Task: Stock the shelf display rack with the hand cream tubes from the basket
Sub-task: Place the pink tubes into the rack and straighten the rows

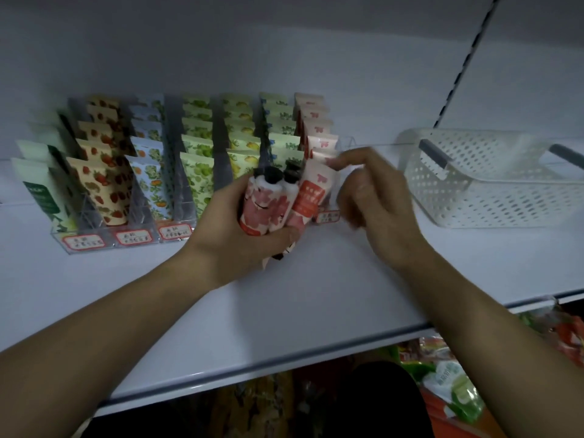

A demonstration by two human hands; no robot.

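My left hand (pixel 240 229) grips a bundle of pink floral hand cream tubes (pixel 268 203) with black caps, held in front of the clear display rack (pixel 85 241). The rack stands on the white shelf with several rows of tubes: green, strawberry, orange-flower, grape, lemon and pink. My right hand (pixel 369 197) is blurred, just right of the bundle, its fingertips at the top edge of a pink tube (pixel 316 188) that stands in the rack's rightmost row. Whether it pinches that tube is unclear. The white perforated basket (pixel 486 184) sits on the shelf to the right.
The white shelf (pixel 284 311) has bare surface in front of the rack and basket. Its front edge runs diagonally below my arms. A lower shelf holds colourful packets (pixel 455 387). A slotted upright (pixel 464 61) rises behind the basket.
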